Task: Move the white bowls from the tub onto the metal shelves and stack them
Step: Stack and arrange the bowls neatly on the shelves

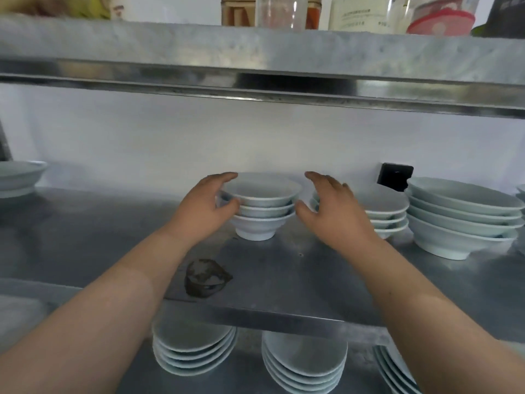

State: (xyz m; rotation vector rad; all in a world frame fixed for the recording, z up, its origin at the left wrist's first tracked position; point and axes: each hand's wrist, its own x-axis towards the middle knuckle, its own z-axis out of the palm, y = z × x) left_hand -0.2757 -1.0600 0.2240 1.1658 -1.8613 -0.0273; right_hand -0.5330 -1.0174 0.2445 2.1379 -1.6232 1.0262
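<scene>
Nearest: two bare forearms reach in over the front lip of the middle shelf (284, 282). Below that lip, on the lower shelf, three stacks of shallow white dishes (193, 351) show only their near rims. A dark smear (206, 277) sits on the steel just beside the left forearm.

Mid-shelf: a stack of three white bowls (262, 206) stands upright on its foot, square on the steel. Left hand (206, 207) cups the stack's left side, thumb against the lower rims and fingers curled over the top rim, so it is gripping the stack. Right hand (332, 206) is spread, fingers loose and holding nothing, thumb just beside the stack's right edge but apart from it.

Judgement: stack looks set down and is being steadied or squared. To do it well, nudge the rims until they sit concentric, then release sideways, not upward, so the top bowl does not lift.

Room: a second low stack (383, 211) sits just behind the right hand, partly hidden by it; a wider stack of big bowls (460, 217) lies further right. The right hand has little clearance and should draw straight back. Open steel to the left, up to a lone bowl (20, 177) at the far left edge. The upper shelf (255, 66) hangs low overhead and limits stack height.

Far: white wall, a black block (395, 180) against it. The tub is not in view.
</scene>
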